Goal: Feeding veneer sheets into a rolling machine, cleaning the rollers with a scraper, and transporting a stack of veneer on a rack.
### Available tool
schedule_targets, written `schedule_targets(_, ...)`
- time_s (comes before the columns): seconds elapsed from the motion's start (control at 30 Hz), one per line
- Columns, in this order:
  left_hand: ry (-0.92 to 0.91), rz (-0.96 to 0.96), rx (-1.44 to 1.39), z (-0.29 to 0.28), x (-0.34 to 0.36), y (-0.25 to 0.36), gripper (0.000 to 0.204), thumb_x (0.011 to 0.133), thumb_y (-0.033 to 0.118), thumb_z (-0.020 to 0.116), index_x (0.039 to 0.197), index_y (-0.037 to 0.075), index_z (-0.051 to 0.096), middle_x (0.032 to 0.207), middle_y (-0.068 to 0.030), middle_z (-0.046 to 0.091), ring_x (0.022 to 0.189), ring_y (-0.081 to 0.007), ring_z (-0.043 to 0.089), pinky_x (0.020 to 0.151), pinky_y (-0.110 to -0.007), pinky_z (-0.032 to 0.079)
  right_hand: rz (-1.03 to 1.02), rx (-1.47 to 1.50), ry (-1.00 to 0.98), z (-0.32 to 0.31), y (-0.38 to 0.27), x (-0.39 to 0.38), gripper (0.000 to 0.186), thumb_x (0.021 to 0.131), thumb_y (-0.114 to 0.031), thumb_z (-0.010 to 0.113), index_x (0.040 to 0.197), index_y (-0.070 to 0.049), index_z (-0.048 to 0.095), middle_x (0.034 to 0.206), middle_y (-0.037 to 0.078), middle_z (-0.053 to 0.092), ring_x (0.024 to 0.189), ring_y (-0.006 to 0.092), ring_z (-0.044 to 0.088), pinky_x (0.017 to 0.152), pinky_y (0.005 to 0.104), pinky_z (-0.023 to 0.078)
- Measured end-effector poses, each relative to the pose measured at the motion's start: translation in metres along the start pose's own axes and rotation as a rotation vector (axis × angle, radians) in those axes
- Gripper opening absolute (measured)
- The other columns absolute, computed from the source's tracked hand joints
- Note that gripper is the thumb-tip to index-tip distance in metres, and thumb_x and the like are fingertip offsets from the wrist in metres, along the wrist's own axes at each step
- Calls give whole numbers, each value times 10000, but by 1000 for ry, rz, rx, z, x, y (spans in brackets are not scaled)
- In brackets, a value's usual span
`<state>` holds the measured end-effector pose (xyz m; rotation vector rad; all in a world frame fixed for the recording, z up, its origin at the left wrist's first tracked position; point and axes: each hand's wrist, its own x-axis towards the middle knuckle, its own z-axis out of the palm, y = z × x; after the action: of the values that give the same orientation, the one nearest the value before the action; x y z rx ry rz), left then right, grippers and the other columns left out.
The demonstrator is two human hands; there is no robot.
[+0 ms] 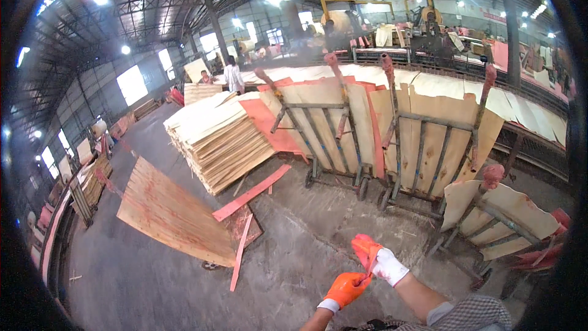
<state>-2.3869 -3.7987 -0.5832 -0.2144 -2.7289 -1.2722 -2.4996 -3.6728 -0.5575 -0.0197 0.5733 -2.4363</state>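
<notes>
In the lower middle, my left hand (347, 289) wears an orange-coated glove with a white cuff. Its fingers are closed, pinching the edge of the glove on my right hand. My right hand (372, 256), in a red-orange glove with a white back and cuff, is raised just beyond it, fingers stretched out and close together, apparently holding nothing. Concrete floor lies beneath both hands. The nearest thing to my right is a metal hand cart (502, 227) with pale wood veneer sheets on it.
Two more carts (324, 129) with veneer stand ahead, before a long conveyor (441, 86). A veneer stack (214, 138) sits ahead left. Left of me a large tilted board (177, 211) rests beside red-stained strips (252, 193) on the floor. A person (233, 76) stands far off.
</notes>
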Motion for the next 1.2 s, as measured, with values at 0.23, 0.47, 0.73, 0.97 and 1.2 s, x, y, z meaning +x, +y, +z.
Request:
schedule_targets(0.23,-39,-257,-694,28,31,9,205,977,232,653,996,32,696,865,-63,702,790,-131,625,711,-338,491,-279,-486,-264,-2,-43,15,454,1036,-194,478,1422,45,486,1415,136,574,1271,266,572,1117,377,418)
schedule_targets(0.47,167,295,-193,32,50,-9,230,943,214,668,1088,39,699,1049,-117,722,1000,-270,661,889,-365,505,29,-380,-81,-17,-36,32,440,1029,-284,553,1394,-38,548,1333,120,629,1225,238,598,1079,362,456)
schedule_targets(0.73,41,524,-100,15,37,-25,236,934,144,654,1145,52,703,1156,-117,696,1108,-317,635,982,-399,486,-386,-169,4,-46,-16,63,498,1023,-273,560,1443,-22,467,1453,168,524,1323,310,522,1162,411,378)
schedule_targets(0.97,-72,339,-308,-17,25,-25,184,930,115,653,1087,29,697,1107,-116,689,1053,-307,634,933,-382,492,-34,-214,109,4,4,85,481,1027,-313,567,1407,-27,493,1417,154,548,1330,289,512,1124,418,396)
schedule_targets(1.2,39,374,-229,-38,-13,-37,221,905,154,667,1099,54,697,1111,-98,686,1059,-314,626,936,-401,493,-85,-459,-151,48,39,88,545,1032,-396,567,1456,-77,444,1474,108,494,1373,248,473,1160,366,346)
